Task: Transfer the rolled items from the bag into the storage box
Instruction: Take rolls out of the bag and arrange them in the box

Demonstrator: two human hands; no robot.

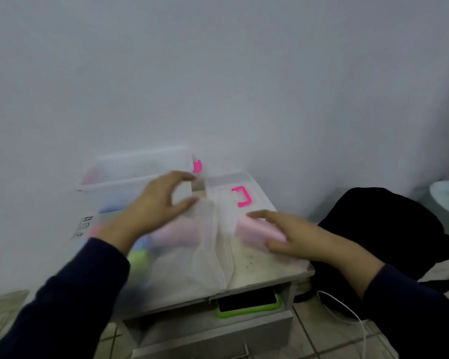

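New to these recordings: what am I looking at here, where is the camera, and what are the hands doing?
No machine here: a person works bare-handed, filmed by one camera on their head, looking down. On a small cabinet stand a clear storage box, its lid with a pink handle beside it, and a white mesh bag with pastel rolls inside. The right hand grips a pink roll. The left hand hovers over the bag, fingers curved, holding nothing visible. The picture is motion-blurred.

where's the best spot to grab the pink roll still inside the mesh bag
Likely around its middle, reaching in from the right through the white mesh bag mouth. The pale pink fabric roll lies on its side, so fingers can wrap its rounded body.
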